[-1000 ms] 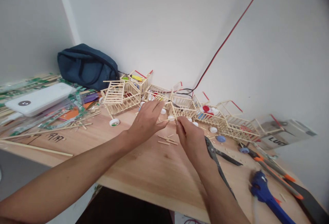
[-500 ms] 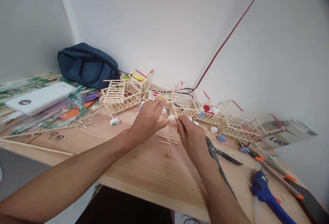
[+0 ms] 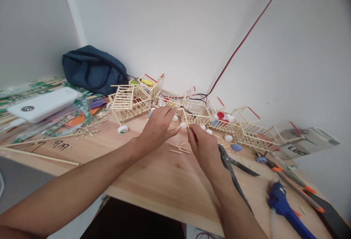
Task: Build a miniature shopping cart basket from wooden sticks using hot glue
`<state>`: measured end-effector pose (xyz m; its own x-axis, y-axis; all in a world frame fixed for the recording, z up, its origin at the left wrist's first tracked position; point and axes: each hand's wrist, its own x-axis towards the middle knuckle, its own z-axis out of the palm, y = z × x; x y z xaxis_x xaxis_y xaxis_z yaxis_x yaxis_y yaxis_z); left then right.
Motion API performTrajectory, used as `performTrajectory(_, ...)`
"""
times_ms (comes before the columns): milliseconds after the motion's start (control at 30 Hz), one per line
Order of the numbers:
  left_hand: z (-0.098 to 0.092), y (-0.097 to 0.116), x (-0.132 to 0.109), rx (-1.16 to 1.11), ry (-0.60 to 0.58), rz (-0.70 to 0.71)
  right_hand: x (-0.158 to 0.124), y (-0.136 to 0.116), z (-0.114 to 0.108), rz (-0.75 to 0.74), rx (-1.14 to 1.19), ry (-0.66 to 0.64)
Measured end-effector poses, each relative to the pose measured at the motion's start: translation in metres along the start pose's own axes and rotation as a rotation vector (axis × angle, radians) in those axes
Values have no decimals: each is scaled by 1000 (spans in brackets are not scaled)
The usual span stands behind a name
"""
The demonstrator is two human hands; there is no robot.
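My right hand (image 3: 204, 142) pinches the lower end of a thin wooden stick (image 3: 185, 116) between thumb and fingers. The stick slants up and to the left. My left hand (image 3: 159, 123) is beside it, palm down, thumb held apart from the stretched fingers. Its fingertips come close to the stick's upper end; whether they touch it is not clear. Just behind the hands stands a row of small stick-built carts, among them a slatted cart (image 3: 197, 111). White bottle caps, such as a cap (image 3: 174, 118), lie around them. Several short cut sticks (image 3: 179, 149) lie below the hands.
Dark-handled cutters (image 3: 241, 165) lie beside my right forearm. Farther right are a blue glue gun (image 3: 285, 204) and orange-handled pliers (image 3: 294, 186). A white power bank (image 3: 45, 103), plastic wrappers and a blue pouch (image 3: 93, 70) occupy the left. A grey wall rises behind.
My right hand has shifted very slightly left, still pinching the stick. My left hand looks unchanged, and the whole view has moved a touch.
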<state>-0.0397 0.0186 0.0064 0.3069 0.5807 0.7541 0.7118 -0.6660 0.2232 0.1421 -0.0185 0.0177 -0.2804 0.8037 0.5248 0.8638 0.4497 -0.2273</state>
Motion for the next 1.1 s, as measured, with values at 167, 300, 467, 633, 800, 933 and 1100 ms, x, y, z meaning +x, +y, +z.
performTrajectory(167,-1,1,1,-28,-7,-9,0,2,-3,-9,34,17)
performTrajectory(300,-2,1,1,-68,-13,-24,1,1,-4,-26,49,25)
performTrajectory(467,0,0,0,-80,1,-12,1,0,-5,-13,53,14)
performTrajectory(633,1,-1,0,-73,10,-1,1,-1,-5,0,61,-1)
performTrajectory(800,2,-2,0,-64,12,12,1,0,-4,10,55,-16)
performTrajectory(933,3,-2,0,-60,8,8,0,0,-3,26,42,-33)
performTrajectory(1100,3,-1,-1,-51,-1,0,1,-1,-3,23,34,-32)
